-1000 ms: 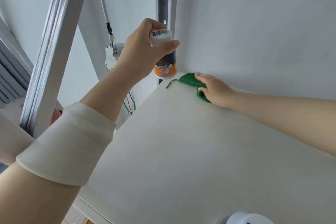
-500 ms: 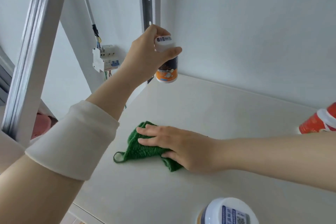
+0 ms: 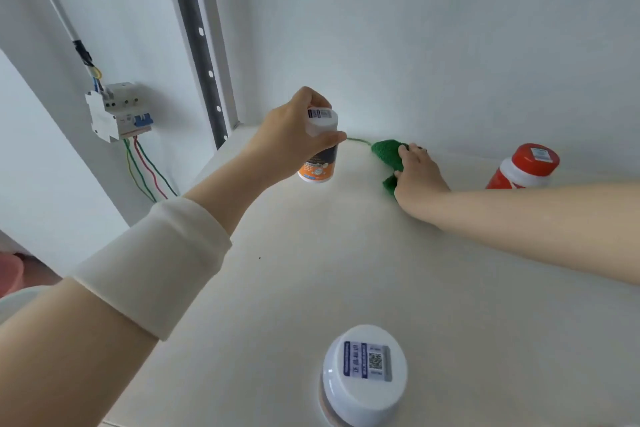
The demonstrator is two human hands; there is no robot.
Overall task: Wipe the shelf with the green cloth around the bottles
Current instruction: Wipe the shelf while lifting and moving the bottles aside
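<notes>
Though bunched, cloth [image 3: 386,153] under right grip [image 3: 417,177].

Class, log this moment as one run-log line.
left hand: grips orange-label bottle | right hand: presses green cloth on shelf by back wall | red-capped bottle: untouched

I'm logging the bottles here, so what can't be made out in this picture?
Head view:
Red-capped bottle: lower body hidden behind the right forearm.
Near white-capped bottle: seen from above, cap hides its body.
Held bottle: label partly covered by the left hand, print too small.
Green cloth: partly under the right hand.
</notes>
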